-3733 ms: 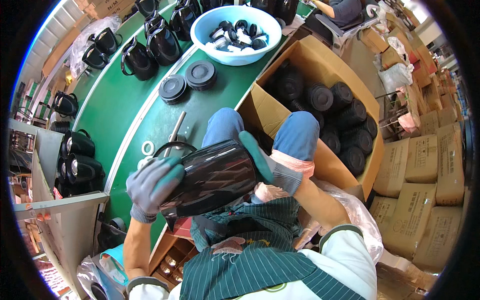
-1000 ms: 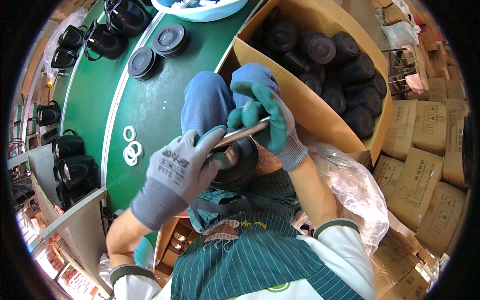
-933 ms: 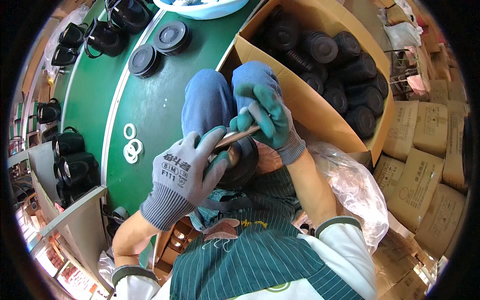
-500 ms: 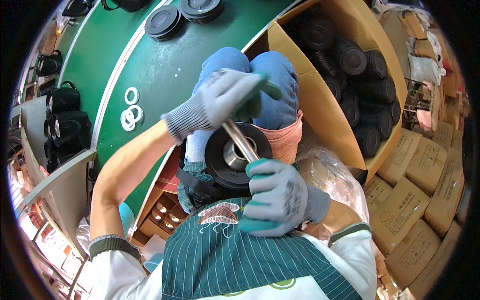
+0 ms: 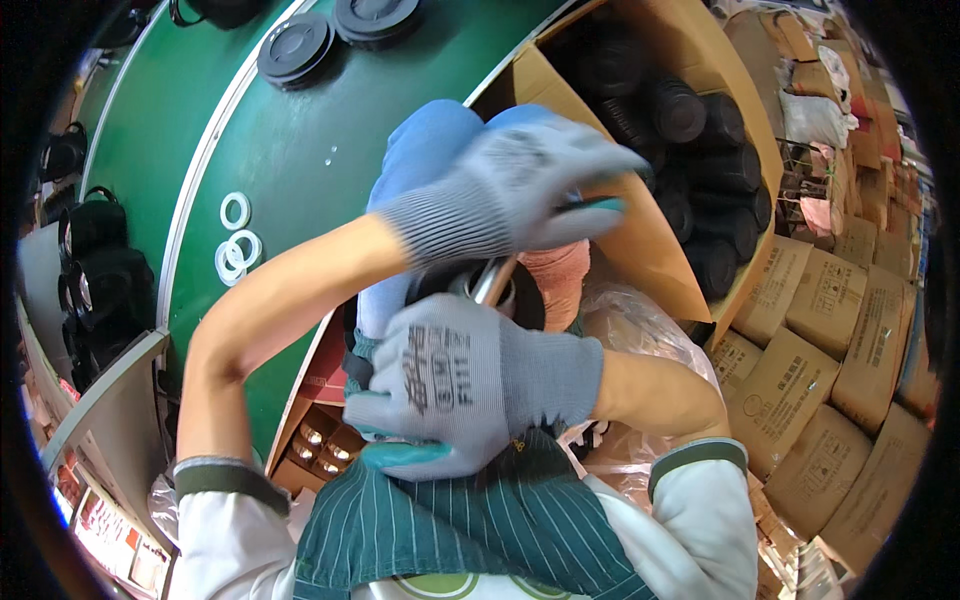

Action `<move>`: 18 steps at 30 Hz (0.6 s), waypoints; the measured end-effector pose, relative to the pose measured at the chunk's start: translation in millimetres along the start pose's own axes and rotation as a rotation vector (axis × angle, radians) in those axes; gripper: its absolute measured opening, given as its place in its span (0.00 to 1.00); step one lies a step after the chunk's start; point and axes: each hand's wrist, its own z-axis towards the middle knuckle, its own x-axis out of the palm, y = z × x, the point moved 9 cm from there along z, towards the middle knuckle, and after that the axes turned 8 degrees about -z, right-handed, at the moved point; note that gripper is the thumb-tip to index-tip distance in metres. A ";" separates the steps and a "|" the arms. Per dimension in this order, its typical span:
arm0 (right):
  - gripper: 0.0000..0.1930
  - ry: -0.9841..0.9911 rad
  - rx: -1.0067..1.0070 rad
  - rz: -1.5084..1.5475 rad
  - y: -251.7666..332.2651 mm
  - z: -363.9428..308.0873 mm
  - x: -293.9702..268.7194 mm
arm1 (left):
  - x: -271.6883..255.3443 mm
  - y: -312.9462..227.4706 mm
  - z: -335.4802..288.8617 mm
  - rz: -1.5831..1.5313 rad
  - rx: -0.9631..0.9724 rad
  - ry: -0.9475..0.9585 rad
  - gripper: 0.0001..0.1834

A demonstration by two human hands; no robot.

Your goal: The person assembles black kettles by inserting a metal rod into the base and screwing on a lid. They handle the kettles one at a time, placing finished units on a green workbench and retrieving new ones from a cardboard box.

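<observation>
Both my hands wear grey knit gloves with green palms. A shiny metal bar point(image 5: 492, 281) crosses a black round part point(image 5: 527, 300) with a metal centre, held at my lap. Over the bar's far end, my left hand point(image 5: 530, 185) is closed, though its fingers are smeared by motion. My right hand point(image 5: 440, 385) is closed over the near end, close to my apron point(image 5: 420, 520). It covers much of the black part. Beside that part lies a salmon-coloured cloth point(image 5: 555, 280).
Left is a green work surface point(image 5: 290, 150) with white rings point(image 5: 238, 250) and black round lids point(image 5: 297, 50). An open carton point(image 5: 755, 90) at right holds several black ribbed cylinders point(image 5: 680, 110). Closed cartons point(image 5: 785, 405) stack beyond it. Clear plastic wrap point(image 5: 640, 345) lies near my right arm.
My left hand has swept right and my right hand has come left, turning the bar clockwise. My view has shifted a little.
</observation>
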 end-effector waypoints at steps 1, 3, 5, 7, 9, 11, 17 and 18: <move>0.15 -0.150 -0.024 0.043 -5.3 -4.4 -13.6 | -21.9 -9.1 -3.8 0.153 -0.151 0.080 0.34; 0.19 -0.347 -0.158 0.537 -11.1 -6.8 -37.1 | -38.1 -9.0 -34.1 0.317 -0.670 0.517 0.32; 0.22 -0.458 -0.251 0.876 -27.6 -33.3 -47.4 | -34.9 -3.3 -56.7 0.197 -0.833 0.607 0.22; 0.28 -0.742 -0.180 1.149 -62.6 -72.7 -65.0 | -34.1 -39.3 -55.8 0.341 -0.765 0.680 0.22; 0.36 -1.314 0.300 1.387 -109.8 -130.7 -65.7 | -19.1 -55.9 -62.9 0.565 -0.811 0.881 0.20; 0.34 -1.185 0.350 1.504 -154.0 -140.4 -22.3 | 16.4 -71.9 -69.4 0.784 -0.636 1.004 0.13; 0.18 -0.897 0.472 1.838 -182.9 -102.8 43.3 | 23.1 -79.3 -86.2 0.959 -1.074 0.516 0.55; 0.18 -0.865 0.327 1.919 -177.0 -100.1 43.2 | 21.1 -77.5 -88.1 0.908 -1.054 0.527 0.56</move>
